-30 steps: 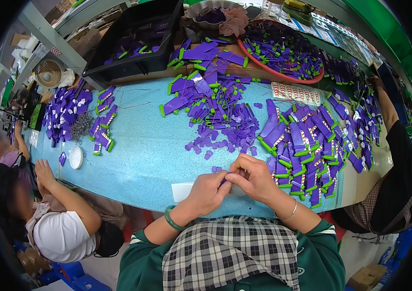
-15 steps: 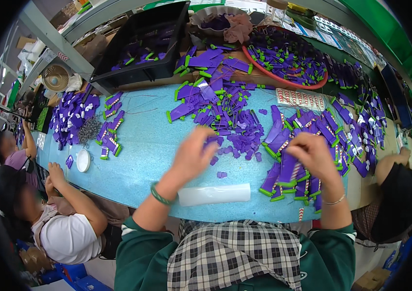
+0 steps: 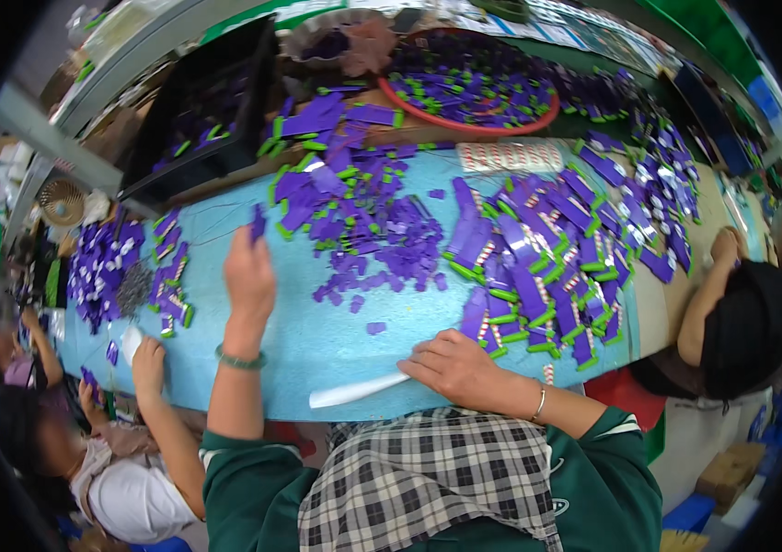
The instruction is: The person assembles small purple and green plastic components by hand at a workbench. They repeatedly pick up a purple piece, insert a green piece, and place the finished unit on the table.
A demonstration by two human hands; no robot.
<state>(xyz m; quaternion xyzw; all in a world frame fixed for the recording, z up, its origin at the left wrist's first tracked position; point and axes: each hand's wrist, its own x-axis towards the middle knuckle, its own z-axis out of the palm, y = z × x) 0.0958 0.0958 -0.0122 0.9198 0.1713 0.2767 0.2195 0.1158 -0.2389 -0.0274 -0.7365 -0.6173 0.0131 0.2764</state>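
Observation:
My left hand (image 3: 249, 276) is raised over the left part of the blue tabletop, pinching a small purple piece (image 3: 258, 222) upright at its fingertips. Near the front edge, my right hand (image 3: 454, 366) is closed on the right end of a white glossy strip (image 3: 354, 391), which looks tilted and narrow. Beyond the right hand lies a heap of purple pieces (image 3: 538, 248) with green ends and red-and-white striped strips. A loose heap of small purple bits (image 3: 391, 239) spreads across the middle, with one bit (image 3: 376, 327) lying apart.
At the back are a black bin (image 3: 202, 120), a red-rimmed basket (image 3: 474, 129) of purple and green pieces and a striped sheet (image 3: 511, 156). To the left, a co-worker's hand (image 3: 147, 363) touches a white dish (image 3: 132, 342). Another co-worker sits at the right (image 3: 754, 322).
My left hand has moved left and away from the middle heap with a purple piece. My right hand has come from the right heap down onto the white strip. The view has shifted.

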